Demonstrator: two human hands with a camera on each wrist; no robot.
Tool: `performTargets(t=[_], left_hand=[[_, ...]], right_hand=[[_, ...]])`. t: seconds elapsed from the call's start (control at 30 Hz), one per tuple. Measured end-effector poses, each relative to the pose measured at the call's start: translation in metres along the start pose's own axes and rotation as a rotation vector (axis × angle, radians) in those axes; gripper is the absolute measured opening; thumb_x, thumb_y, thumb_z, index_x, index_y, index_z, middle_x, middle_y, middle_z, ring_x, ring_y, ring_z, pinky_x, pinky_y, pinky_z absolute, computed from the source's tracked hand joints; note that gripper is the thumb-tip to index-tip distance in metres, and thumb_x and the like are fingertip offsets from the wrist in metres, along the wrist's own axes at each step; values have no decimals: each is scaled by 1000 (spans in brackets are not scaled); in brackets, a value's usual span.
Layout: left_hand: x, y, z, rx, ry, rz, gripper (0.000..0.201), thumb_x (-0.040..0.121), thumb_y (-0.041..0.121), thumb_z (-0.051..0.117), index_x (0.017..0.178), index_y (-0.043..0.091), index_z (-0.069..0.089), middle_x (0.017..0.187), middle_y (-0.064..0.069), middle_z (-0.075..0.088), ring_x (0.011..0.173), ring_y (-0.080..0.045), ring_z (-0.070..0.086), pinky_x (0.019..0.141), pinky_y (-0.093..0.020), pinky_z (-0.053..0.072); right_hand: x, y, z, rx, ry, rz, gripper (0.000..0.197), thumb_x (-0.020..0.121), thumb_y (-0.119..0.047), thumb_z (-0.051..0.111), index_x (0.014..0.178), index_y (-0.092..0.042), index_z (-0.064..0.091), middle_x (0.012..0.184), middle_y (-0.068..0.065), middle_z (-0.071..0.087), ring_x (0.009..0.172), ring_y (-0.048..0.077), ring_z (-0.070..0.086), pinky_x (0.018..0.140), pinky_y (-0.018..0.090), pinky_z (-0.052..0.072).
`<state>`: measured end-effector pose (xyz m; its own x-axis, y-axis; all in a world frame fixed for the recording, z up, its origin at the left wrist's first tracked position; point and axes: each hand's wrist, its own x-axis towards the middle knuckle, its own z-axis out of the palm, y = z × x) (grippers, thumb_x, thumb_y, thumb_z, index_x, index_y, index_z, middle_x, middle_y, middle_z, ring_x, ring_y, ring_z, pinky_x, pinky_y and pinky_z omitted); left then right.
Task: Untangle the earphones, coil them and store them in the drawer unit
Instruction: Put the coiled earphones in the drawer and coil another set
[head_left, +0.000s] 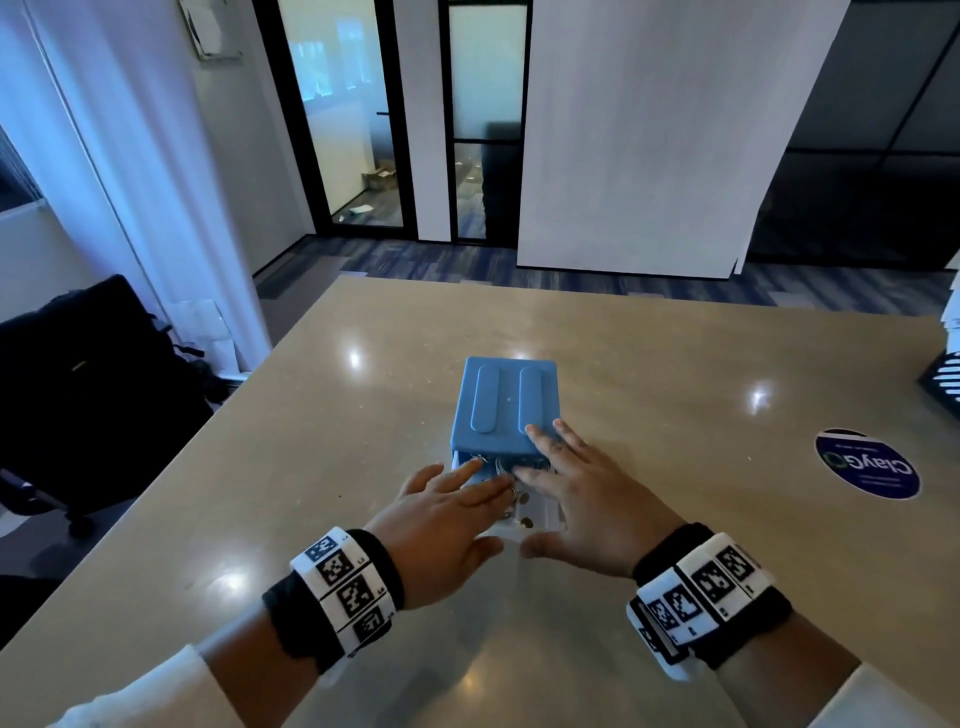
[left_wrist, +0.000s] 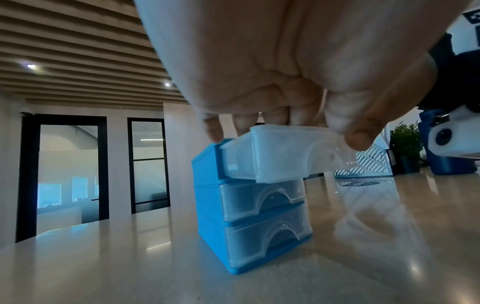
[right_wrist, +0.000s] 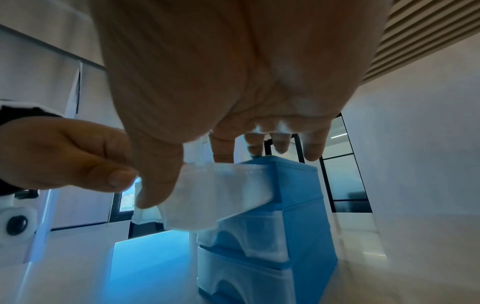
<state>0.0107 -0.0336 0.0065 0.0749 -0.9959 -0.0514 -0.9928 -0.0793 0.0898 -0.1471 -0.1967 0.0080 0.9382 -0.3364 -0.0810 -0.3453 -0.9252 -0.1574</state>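
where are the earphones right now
In the head view the earphones lie inside the pulled-out top drawer of the blue drawer unit, mid-table, between the left hand and right hand.

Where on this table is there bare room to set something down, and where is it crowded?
Bare table lies left of the drawer unit, beyond it to the far edge, and between it and the round sticker. Crowded: the open top drawer, covered by the left hand and right hand.

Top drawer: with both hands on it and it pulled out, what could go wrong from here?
The earphones bunch at the back of the top drawer; pushed in, a loop might catch under the drawer unit frame. The left hand and right hand have fingers inside, so they could get pinched. The light unit may slide on the glossy table.
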Motion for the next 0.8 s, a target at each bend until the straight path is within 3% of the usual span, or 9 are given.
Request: performTargets(t=[0.07,0.13,0.27,0.43,0.57,0.8], left_hand=[[3,-4,3,12,38,7,52,100,43,38,150,42,24,162,21,19,153,-14,4,122,-47,11],[6,-7,5,41,72,29,51,98,39,42,147,41,30,159,20,28,151,-16,17,119,-46,22],[11,-11,0,90,169,38,46,91,41,54,137,38,49,143,17,51,133,-15,46,103,-37,42],[14,-19,-12,29,256,-41,34,88,43,60,121,37,61,124,15,61,122,-14,53,101,-34,45],[17,-23,-13,11,224,-88,24,93,39,54,115,38,62,115,15,65,119,-16,55,99,-35,43],[22,-25,-9,35,265,-103,27,93,44,49,114,39,65,112,18,67,115,-13,58,99,-36,41]], right_hand=[[2,3,2,10,9,7,91,84,-80,52,159,-38,24,171,-9,-12,157,16,-12,126,41,7],[4,5,2,8,37,0,87,85,-78,51,158,-37,28,172,-9,-4,158,16,-4,127,41,11],[9,6,0,-19,92,-15,74,87,-69,55,151,-34,44,171,-4,16,156,21,16,124,42,22],[15,7,-2,-26,160,-34,56,78,-56,71,127,-31,60,155,-1,47,138,26,46,106,44,46],[18,4,-6,6,194,-18,53,82,-49,71,129,-31,53,149,-5,51,129,23,49,103,39,44],[21,2,-4,-58,191,-17,38,86,-45,67,123,-40,65,144,-2,52,121,25,49,98,41,44]])
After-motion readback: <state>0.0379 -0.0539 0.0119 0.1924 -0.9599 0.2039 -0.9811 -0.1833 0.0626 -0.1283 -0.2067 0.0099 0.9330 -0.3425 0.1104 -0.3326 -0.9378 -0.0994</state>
